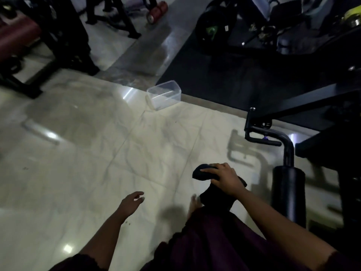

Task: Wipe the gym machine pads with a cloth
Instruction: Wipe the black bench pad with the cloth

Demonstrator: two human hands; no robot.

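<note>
My right hand [224,177] presses a dark blue cloth [201,173] onto the top of a black roller pad [216,196] low in front of me. A second black roller pad [288,194] stands just to the right on a bent black metal arm [281,139]. Over the pale floor to the left, my left hand [130,204] hovers with fingers apart and holds nothing. A dark red padded bench [15,36] sits at the far left.
A clear plastic container [164,94] stands on the marble floor [88,143] by the edge of a black mat [224,75]. Black machine frames [304,102] fill the right side, more frames and red dumbbells [156,10] lie at the back.
</note>
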